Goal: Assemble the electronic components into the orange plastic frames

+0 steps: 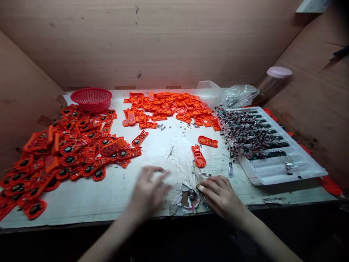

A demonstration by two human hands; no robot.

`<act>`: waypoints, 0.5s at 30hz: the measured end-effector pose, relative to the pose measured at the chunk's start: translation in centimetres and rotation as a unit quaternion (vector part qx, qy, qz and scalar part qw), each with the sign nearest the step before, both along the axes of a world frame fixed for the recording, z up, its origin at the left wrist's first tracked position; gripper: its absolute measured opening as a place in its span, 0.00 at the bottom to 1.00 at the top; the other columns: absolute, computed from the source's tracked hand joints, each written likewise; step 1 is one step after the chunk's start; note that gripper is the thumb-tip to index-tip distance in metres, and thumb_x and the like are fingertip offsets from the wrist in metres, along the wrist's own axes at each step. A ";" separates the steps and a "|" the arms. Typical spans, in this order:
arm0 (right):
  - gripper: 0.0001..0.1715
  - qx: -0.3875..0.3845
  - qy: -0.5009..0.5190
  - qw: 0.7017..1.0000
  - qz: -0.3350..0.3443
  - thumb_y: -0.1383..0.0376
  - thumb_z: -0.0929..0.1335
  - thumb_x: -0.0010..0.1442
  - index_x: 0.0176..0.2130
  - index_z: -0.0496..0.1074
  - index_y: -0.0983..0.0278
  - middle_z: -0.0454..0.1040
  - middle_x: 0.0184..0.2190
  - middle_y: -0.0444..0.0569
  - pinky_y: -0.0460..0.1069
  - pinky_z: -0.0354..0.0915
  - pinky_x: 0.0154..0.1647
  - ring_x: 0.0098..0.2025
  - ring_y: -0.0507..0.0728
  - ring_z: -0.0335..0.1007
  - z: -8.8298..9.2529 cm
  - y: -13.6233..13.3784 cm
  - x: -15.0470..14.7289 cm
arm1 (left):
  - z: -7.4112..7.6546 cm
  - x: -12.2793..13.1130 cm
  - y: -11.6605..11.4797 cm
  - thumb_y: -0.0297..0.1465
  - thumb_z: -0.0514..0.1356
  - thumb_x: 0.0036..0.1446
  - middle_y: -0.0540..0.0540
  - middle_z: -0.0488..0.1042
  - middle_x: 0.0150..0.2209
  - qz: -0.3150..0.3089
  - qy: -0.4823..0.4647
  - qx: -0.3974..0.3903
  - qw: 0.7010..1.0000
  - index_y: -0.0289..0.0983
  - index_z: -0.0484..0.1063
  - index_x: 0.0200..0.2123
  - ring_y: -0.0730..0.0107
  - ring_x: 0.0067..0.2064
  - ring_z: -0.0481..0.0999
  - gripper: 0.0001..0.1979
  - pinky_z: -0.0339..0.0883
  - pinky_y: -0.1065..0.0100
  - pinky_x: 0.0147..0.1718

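Observation:
My left hand [149, 191] is blurred above the front of the table, its fingers bent but apart, with nothing visible in them. My right hand [222, 193] rests near the front edge, fingers curled and close together; whatever is under the fingertips is hidden. One of its fingers has a pale wrap. Just left of those fingertips, a small round black speaker-like part [191, 194] sits at a torn patch [185, 201] of the white table covering. Beyond the right hand lie two orange plastic shells, one pointing towards me [199, 156] and one sideways [207, 141].
Orange shells with round black parts [69, 159] are heaped at left before a red basket [91, 100]. Plain orange shells [163, 105] are piled at the back, near small screws [192, 125]. A white tray [297, 169] of wired parts and a screwdriver [230, 169] lie right.

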State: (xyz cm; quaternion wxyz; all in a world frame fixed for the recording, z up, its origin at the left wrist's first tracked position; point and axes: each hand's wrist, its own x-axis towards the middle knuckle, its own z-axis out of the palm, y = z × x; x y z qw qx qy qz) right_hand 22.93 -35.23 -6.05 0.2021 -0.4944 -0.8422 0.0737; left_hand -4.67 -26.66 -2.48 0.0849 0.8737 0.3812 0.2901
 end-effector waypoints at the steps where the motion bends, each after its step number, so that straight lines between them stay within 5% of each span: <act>1: 0.18 0.021 -0.011 1.000 0.002 0.73 0.62 0.61 0.49 0.70 0.61 0.73 0.43 0.54 0.61 0.60 0.51 0.47 0.62 0.64 -0.2 0.0 -0.3 | -0.7 2.3 -1.3 0.33 0.61 0.56 0.42 0.71 0.45 -0.073 0.009 -0.070 0.995 0.42 0.70 0.49 0.60 0.46 0.68 0.16 0.69 0.59 0.43; 5: 0.14 0.065 -0.004 0.998 0.013 0.73 0.59 0.62 0.42 0.71 0.66 0.71 0.32 0.54 0.58 0.64 0.43 0.38 0.61 0.64 -0.6 0.4 -0.6 | -2.4 8.3 -2.9 0.27 0.58 0.57 0.44 0.73 0.38 -0.165 0.053 -0.196 0.965 0.38 0.73 0.40 0.65 0.40 0.70 0.08 0.69 0.65 0.38; 11: 0.08 -0.038 0.128 0.989 -0.070 0.70 0.60 0.62 0.41 0.66 0.64 0.68 0.34 0.53 0.56 0.66 0.36 0.37 0.61 0.63 -0.6 2.0 -0.2 | -1.2 9.4 3.1 0.26 0.55 0.59 0.49 0.76 0.33 -0.211 0.041 -0.299 0.930 0.39 0.73 0.39 0.71 0.35 0.74 0.08 0.68 0.72 0.36; 15: 0.12 -0.070 0.159 0.978 -0.114 0.69 0.56 0.65 0.34 0.65 0.60 0.67 0.30 0.51 0.56 0.64 0.35 0.36 0.61 0.62 0.0 2.9 -0.3 | -0.5 11.5 5.0 0.30 0.58 0.59 0.46 0.77 0.36 -0.118 -0.028 -0.311 0.943 0.36 0.69 0.46 0.69 0.35 0.75 0.12 0.68 0.71 0.35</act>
